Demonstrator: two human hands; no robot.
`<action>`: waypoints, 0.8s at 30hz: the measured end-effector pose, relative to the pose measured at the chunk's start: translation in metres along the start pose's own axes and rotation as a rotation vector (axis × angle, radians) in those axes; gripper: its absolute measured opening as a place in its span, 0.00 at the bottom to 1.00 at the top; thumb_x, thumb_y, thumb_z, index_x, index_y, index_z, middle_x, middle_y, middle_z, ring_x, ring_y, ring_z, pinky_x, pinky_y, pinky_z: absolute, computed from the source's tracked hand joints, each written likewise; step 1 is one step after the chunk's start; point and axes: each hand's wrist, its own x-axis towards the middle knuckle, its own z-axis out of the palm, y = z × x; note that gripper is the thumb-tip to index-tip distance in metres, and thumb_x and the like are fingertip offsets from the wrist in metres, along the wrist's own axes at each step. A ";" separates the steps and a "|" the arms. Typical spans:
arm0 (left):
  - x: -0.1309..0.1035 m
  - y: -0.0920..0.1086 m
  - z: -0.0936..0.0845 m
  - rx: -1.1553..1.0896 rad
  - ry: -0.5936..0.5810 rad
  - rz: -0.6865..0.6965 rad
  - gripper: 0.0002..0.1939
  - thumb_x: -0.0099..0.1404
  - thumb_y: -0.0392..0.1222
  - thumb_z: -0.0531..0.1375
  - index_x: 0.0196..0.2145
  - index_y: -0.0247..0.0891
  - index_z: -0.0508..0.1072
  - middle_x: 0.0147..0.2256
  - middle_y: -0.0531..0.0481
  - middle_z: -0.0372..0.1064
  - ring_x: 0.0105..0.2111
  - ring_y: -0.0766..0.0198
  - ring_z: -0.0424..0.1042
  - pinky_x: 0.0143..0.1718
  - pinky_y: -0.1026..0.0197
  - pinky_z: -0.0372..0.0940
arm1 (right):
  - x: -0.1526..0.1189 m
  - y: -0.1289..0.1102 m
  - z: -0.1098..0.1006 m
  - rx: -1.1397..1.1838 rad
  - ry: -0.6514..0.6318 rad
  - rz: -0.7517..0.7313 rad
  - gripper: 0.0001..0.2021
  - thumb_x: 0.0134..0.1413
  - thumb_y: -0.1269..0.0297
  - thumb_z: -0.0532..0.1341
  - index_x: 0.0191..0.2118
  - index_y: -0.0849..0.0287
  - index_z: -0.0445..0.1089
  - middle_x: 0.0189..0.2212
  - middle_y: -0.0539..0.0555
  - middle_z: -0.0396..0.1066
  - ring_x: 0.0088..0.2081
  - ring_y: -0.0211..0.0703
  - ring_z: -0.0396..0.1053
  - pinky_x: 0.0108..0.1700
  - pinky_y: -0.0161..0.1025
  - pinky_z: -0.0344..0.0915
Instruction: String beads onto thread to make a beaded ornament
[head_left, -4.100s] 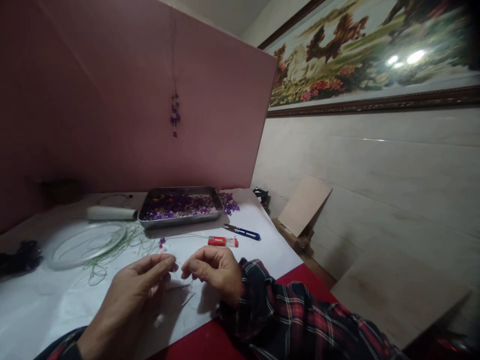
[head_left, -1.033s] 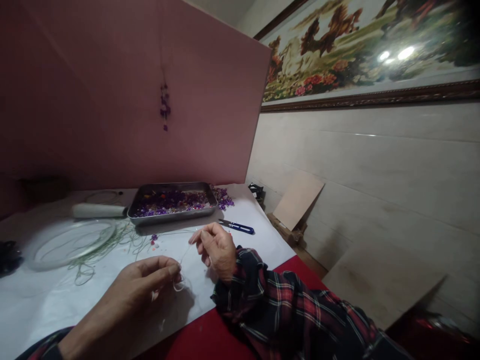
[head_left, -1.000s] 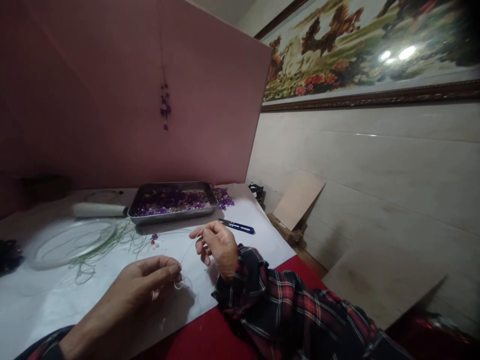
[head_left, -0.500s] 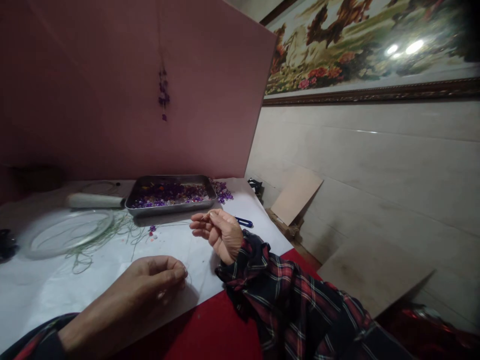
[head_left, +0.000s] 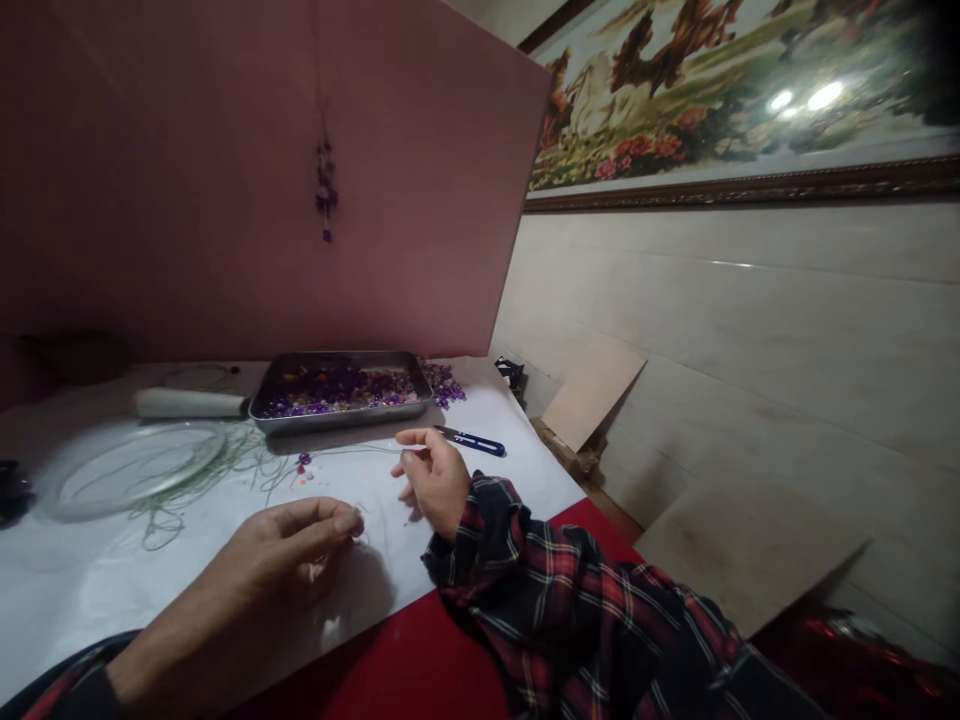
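Observation:
My left hand [head_left: 300,545] is over the front of the white table cover, thumb and forefinger pinched on a thin, nearly clear thread. My right hand [head_left: 431,478], further back and to the right, has its fingers bent around the end of a thin cord [head_left: 352,447] that runs left to the green cord tangle [head_left: 217,465]. Blue-handled snips [head_left: 480,443] lie just behind my right hand. A metal tray [head_left: 345,416] of purple and pale beads stands behind both hands. A few loose beads [head_left: 304,460] lie on the white cover between tray and left hand.
A clear round ring [head_left: 135,465] and a pale roll [head_left: 191,403] are at the left. Purple beads [head_left: 448,385] are heaped beside the tray's right end. A bead strand [head_left: 326,190] hangs before the pink panel. Red cloth [head_left: 420,660] covers the near edge.
My right hand has turned over from palm up and moved slightly down, uncovering more of the snips. My left hand has shifted a little left and up.

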 end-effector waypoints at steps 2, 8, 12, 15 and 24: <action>0.002 0.003 -0.002 -0.031 0.041 0.061 0.13 0.42 0.45 0.73 0.19 0.36 0.75 0.17 0.55 0.65 0.16 0.72 0.57 0.16 0.69 0.52 | -0.006 0.001 0.002 -0.033 0.001 -0.039 0.06 0.50 0.69 0.62 0.36 0.59 0.68 0.20 0.44 0.68 0.15 0.29 0.58 0.17 0.27 0.54; 0.004 0.003 -0.006 -0.080 0.062 0.147 0.11 0.43 0.43 0.73 0.20 0.35 0.76 0.18 0.55 0.67 0.17 0.72 0.59 0.18 0.70 0.56 | -0.028 -0.005 0.010 -0.050 -0.259 0.022 0.18 0.48 0.49 0.65 0.32 0.60 0.65 0.22 0.48 0.70 0.14 0.29 0.61 0.15 0.28 0.53; 0.002 0.000 -0.005 -0.115 0.057 0.126 0.12 0.44 0.44 0.73 0.22 0.37 0.76 0.17 0.55 0.67 0.18 0.69 0.65 0.19 0.68 0.60 | -0.037 -0.006 0.012 -0.115 -0.299 0.191 0.24 0.31 0.52 0.74 0.31 0.60 0.66 0.21 0.45 0.69 0.14 0.30 0.62 0.16 0.28 0.56; 0.002 0.001 -0.005 -0.111 0.101 0.134 0.12 0.42 0.44 0.73 0.23 0.37 0.77 0.19 0.53 0.70 0.19 0.68 0.66 0.20 0.68 0.63 | -0.038 -0.004 0.013 -0.170 -0.298 0.220 0.16 0.41 0.54 0.70 0.28 0.60 0.68 0.16 0.43 0.66 0.12 0.29 0.57 0.16 0.28 0.53; 0.008 0.001 -0.013 -0.057 0.097 0.148 0.11 0.45 0.44 0.72 0.24 0.36 0.78 0.18 0.53 0.69 0.16 0.72 0.59 0.17 0.69 0.54 | -0.039 -0.010 0.010 -0.222 -0.455 0.225 0.21 0.35 0.46 0.70 0.22 0.60 0.68 0.15 0.45 0.64 0.18 0.34 0.62 0.22 0.32 0.58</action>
